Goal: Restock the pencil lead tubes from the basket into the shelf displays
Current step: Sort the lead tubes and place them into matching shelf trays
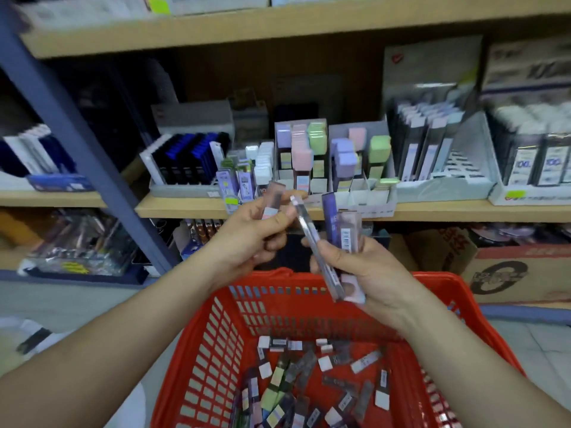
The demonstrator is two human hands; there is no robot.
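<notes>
Lead tube pinched in left grip, label blurred. Right grip clutches several tubes, bases hidden by fingers. Loose tubes lie in red basket, cut off below. Shelf displays smeared.

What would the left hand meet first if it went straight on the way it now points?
Probably the pastel display box on the shelf, just beyond the tube the left hand pinches; depth is unclear, so the gap cannot be judged.

Lead tubes in left hand and right hand, over far rim of red basket.
</notes>
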